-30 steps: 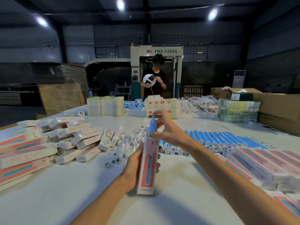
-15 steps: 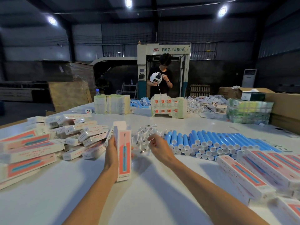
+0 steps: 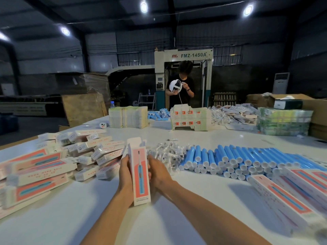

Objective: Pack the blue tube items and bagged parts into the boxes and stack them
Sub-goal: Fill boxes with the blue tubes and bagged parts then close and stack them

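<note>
I hold a long white-and-coral box point(image 3: 140, 174) upright over the white table point(image 3: 185, 214), its top flap open. My left hand point(image 3: 126, 175) grips its left side. My right hand point(image 3: 160, 174) is curled against its right side; whether it also holds a bagged part is hidden. Just behind the box lies a pile of clear bagged parts point(image 3: 168, 152). A row of blue tubes point(image 3: 238, 160) with white caps stretches to the right of that pile.
Long boxes are heaped at the left point(image 3: 35, 172), with small white boxes point(image 3: 99, 149) behind them. More long boxes point(image 3: 286, 195) lie at the right. Stacks of flat cartons point(image 3: 128, 116) stand at the far edge, where a person point(image 3: 182, 89) handles a white object.
My right hand pushed a blue tube into the box, reached to the bagged parts, then came back to the box's right side. The box moved left and back towards the centre.
</note>
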